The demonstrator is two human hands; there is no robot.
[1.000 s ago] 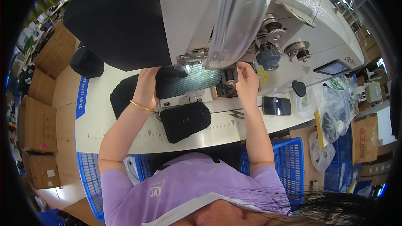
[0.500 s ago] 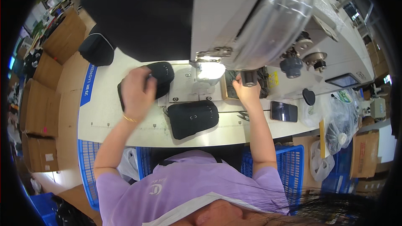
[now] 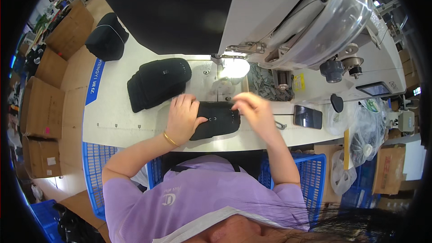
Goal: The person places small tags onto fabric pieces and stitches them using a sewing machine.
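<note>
A black padded fabric piece [image 3: 215,127] lies near the table's front edge, with two small metal bits in its middle and a row of small pale marks toward its right end. My left hand [image 3: 183,116] rests on its left part, fingers laid out and thumb spread. Over the right end, my right hand [image 3: 253,111] has its thumb and fingers pinched together; whatever is between them is too small to make out. Just behind is the lit work area [image 3: 235,68] of a sewing machine [image 3: 270,13]. A tray [image 3: 245,90] of small grey metal pieces sits to its right.
More black padded pieces [image 3: 159,83] lie stacked on the left of the table, and another black bundle [image 3: 108,38] stands at the far left corner. A phone [image 3: 308,117] and small scissors [image 3: 280,125] lie to the right. Blue baskets [image 3: 315,177] hang below the front edge.
My left hand has come from the stacked pieces on the left onto the front piece. My right hand has left the metal-piece tray and moved down to that piece's right end.
</note>
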